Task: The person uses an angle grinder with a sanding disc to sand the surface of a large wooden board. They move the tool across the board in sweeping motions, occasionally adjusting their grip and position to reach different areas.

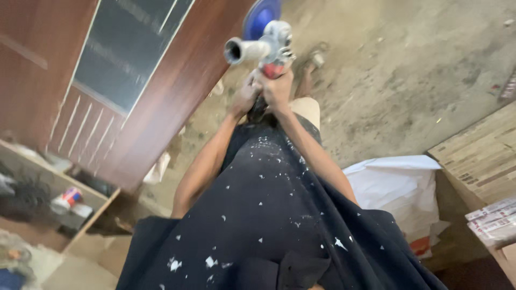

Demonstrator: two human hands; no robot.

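Note:
Both my hands grip a power tool [266, 45] with a grey metal head, a side handle sticking left and a blue round disc at its far end. My left hand [244, 96] holds the tool's dark body from the left. My right hand [278, 88] wraps the red part just under the head. The tool is held out in front of my dark, paint-flecked shirt [269, 215], next to a reddish-brown wooden door [161, 107] with a dark glass panel.
A dusty concrete floor [403, 70] lies beyond the tool. A white sack [400, 188] sits at the right, beside stacked boards [478, 156]. A low shelf [59, 198] with a can and clutter stands at the left.

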